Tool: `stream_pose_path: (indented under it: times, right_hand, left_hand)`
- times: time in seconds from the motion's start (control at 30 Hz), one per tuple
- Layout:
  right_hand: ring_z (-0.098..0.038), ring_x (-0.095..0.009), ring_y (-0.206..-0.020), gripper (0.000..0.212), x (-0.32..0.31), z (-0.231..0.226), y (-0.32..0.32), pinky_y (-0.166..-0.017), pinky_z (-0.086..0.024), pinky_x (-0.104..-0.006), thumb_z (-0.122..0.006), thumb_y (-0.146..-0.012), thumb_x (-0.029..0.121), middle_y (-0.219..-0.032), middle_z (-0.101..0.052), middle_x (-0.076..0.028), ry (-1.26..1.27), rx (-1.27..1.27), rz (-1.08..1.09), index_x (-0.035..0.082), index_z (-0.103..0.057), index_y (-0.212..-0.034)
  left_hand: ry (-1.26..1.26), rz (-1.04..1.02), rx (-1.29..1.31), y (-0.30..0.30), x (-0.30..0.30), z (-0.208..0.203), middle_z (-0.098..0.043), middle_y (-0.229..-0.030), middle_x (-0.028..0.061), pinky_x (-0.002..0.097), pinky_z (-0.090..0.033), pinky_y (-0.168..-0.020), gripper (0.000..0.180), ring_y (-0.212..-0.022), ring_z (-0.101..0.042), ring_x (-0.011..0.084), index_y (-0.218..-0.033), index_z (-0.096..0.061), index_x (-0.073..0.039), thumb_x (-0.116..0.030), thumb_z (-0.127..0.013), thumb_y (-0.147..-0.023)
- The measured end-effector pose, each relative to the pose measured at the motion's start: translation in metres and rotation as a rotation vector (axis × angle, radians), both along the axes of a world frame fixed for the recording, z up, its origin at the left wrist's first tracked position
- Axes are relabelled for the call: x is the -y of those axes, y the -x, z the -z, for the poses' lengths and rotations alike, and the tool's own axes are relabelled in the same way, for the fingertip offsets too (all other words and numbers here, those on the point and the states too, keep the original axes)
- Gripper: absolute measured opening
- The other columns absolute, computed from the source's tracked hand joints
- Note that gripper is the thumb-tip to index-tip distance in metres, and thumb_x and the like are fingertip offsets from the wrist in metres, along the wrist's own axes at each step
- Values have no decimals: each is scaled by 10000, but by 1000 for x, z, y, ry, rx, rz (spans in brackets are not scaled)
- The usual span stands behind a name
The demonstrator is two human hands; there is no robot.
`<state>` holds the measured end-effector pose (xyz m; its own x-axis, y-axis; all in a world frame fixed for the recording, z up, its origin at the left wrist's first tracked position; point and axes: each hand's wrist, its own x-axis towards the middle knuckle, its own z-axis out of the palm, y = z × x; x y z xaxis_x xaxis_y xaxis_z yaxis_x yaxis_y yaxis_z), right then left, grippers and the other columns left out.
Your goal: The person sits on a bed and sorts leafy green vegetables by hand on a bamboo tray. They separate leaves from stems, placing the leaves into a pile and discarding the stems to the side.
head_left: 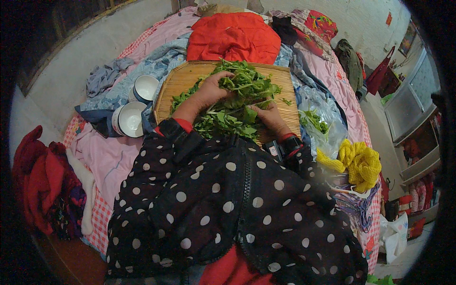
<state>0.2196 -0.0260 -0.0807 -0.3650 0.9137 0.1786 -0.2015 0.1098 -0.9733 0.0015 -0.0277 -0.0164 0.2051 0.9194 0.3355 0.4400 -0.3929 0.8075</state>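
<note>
A heap of leafy greens [223, 122] lies on a flat bamboo board [281, 81] in front of me. My left hand [212, 90] is at the heap's upper left, its fingers closed on a bunch of the greens, with leaves hiding the fingertips. Lower and to the right, my right hand [271, 117] is closed with thumb and fingers together on a green leaf or stem at the heap's edge. A few loose bits of leaf lie on the board to the right of the heap.
Two white bowls [131, 118] stand left of the board. A clear plastic bag [327, 116] with some greens lies to its right, near a yellow knitted cloth [359, 164] and several hangers [354, 199]. Red fabric [232, 38] lies behind the board. Clothes and quilts cover the bed.
</note>
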Motion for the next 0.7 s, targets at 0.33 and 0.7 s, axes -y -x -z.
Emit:
stream_pose_path:
  times: [0.33, 0.7]
  right_hand:
    - [-492, -117, -975, 637, -13, 8, 1, -839, -420, -243, -653, -781, 30, -1147, -524, -57, -358, 93, 8, 70, -355, -1342]
    - [-482, -93, -829, 334, 4, -11, 2, -738, -423, -232, -633, -819, 157, -930, -538, -9, -315, 261, 58, 67, -559, -1132]
  left_hand:
    - [-29, -137, 250, 9, -7, 6, -620, -926, 46, 253, -477, -687, 417, -779, -579, 111, -1087, -561, -58, 7, -694, -697]
    - [2, -138, 263, 15, -6, 4, -624, -946, 60, 265, -475, -709, 378, -801, -581, 129, -1115, -549, -31, -52, -666, -756]
